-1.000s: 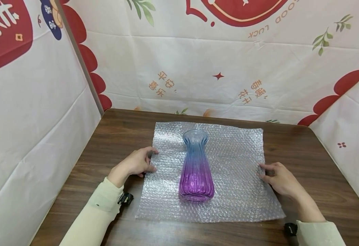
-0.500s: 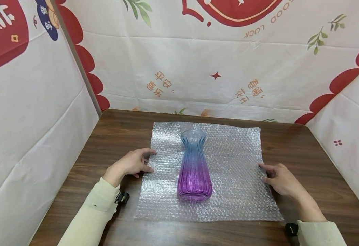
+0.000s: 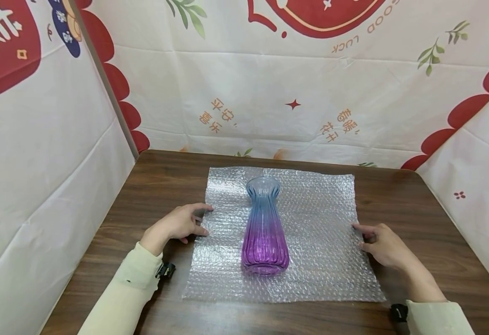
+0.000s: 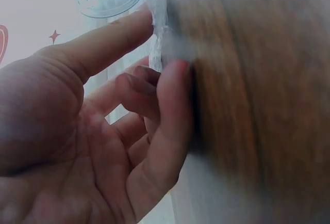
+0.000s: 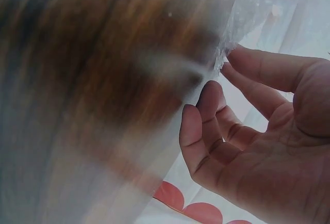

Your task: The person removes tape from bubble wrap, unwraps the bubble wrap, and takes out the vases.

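Observation:
A ribbed glass vase (image 3: 266, 228), blue at its mouth and purple toward its base, lies on its side on a sheet of bubble wrap (image 3: 319, 242). The vase's mouth points to the far side. My left hand (image 3: 177, 222) rests at the sheet's left edge, thumb and index finger apart and touching it, the other fingers loosely bent. At the right edge, my right hand (image 3: 384, 244) touches the sheet with thumb and index finger. Both wrist views show the palms, with the left hand (image 4: 103, 121) and right hand (image 5: 263, 126) at the sheet's edges.
The brown wooden table (image 3: 160, 172) extends around the sheet. A white printed cloth (image 3: 244, 93) hangs behind it, with more cloth at the left and right sides. Each wrist carries a small black device.
The head view has shifted slightly, moving the scene a little to the left in it. Both hands stay at the sheet's edges, and the vase lies as before.

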{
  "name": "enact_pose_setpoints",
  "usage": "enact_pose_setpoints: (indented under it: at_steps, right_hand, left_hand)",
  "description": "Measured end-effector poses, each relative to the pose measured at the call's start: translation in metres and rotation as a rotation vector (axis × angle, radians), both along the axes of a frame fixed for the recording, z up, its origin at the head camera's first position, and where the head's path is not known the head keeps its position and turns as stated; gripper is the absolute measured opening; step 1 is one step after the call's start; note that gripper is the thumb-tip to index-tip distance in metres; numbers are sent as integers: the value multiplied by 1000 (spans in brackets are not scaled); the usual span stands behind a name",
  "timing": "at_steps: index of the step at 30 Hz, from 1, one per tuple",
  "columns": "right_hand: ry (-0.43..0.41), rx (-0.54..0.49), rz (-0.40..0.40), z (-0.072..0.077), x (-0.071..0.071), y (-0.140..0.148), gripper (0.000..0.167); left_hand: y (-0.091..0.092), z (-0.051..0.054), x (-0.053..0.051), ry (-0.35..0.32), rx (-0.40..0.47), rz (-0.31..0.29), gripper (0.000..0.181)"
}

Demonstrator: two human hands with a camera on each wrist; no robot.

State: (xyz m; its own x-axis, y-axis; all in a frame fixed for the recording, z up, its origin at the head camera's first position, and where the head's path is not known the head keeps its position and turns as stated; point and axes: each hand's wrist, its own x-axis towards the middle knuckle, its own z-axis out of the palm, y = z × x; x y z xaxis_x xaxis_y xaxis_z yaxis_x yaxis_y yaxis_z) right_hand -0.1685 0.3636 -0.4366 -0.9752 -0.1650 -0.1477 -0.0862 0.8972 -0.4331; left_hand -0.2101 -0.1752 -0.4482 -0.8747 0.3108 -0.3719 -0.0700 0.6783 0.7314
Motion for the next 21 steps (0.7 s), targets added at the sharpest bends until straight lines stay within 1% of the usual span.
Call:
enact_pose_setpoints:
  at_steps: [5,8,13,16,21]
  right_hand:
    - [-29,10,-32,5,3,2,50]
    - [-38,7,-51,9,4,1,51]
    - [-51,-3,-77,18,8,0,53]
    - [-43,-8,-72,23,10,-1,53]
    - [-5,-9,-63,31,14,-4,47]
  left_hand:
    - [-1,2,0,21,-7,-15,70]
    - [-3,2,1,53,-22,-27,70]
    - [-7,8,2,86,-25,-12,72]
    - [-9,13,4,113,-34,-5,73]
    - [-10,20,5,187,-106,-8,70]
